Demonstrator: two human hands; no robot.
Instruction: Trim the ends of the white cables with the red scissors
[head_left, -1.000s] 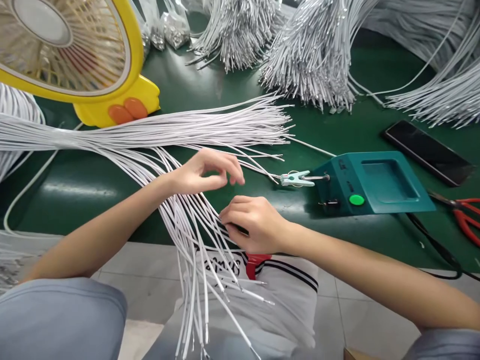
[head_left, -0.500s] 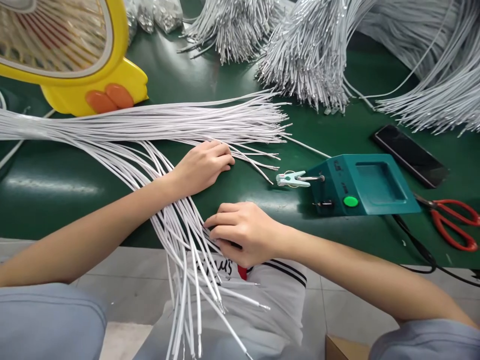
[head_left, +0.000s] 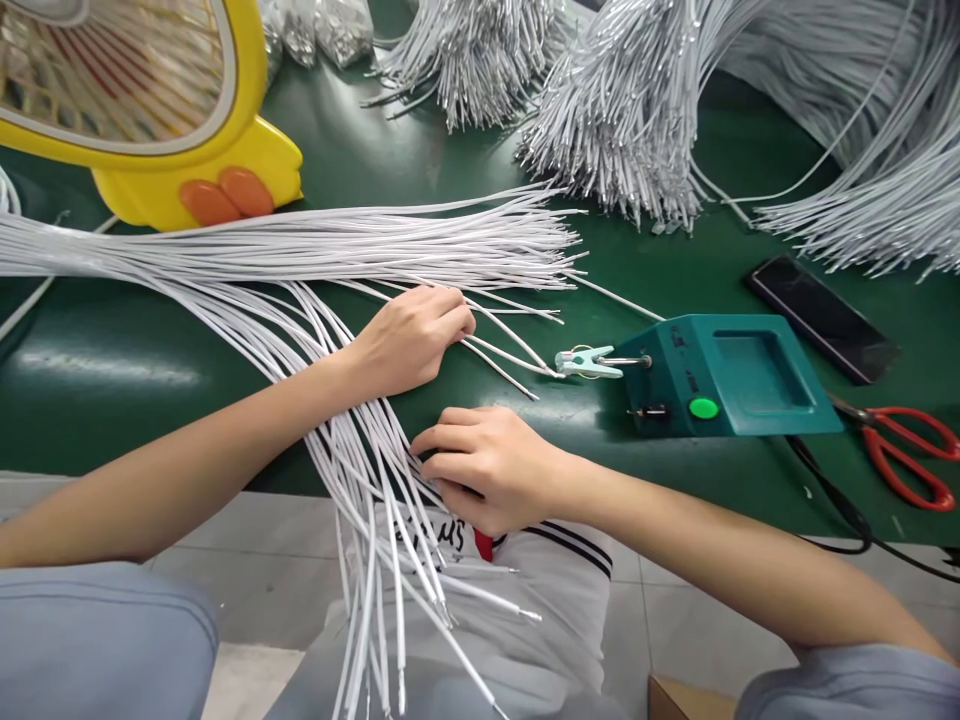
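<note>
From where I stand, the white wires (head_left: 375, 250) stretch across the green table (head_left: 330, 140), some drooping over its near edge; they look light, bendy and quick to tangle, probably best pinched singly near the tips. The left hand (head_left: 420, 340), wrist above the drooping strands, has its fingers closed around a wire or two, pointing towards a clip (head_left: 589, 362). The right hand (head_left: 491, 470) curls loosely, half open, by the drooping strands; I can't tell if it grips any.

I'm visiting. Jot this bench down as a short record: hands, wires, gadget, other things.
White wires: bundled across the table; some hang over its edge
Left hand: fingers curled at loose wires
Right hand: at the hanging wires; grip unclear
Teal box: green button, pale clip at its left
Around box: dark phone, red-handled scissors
Back: more wire bundles
Far left: yellow fan
</note>
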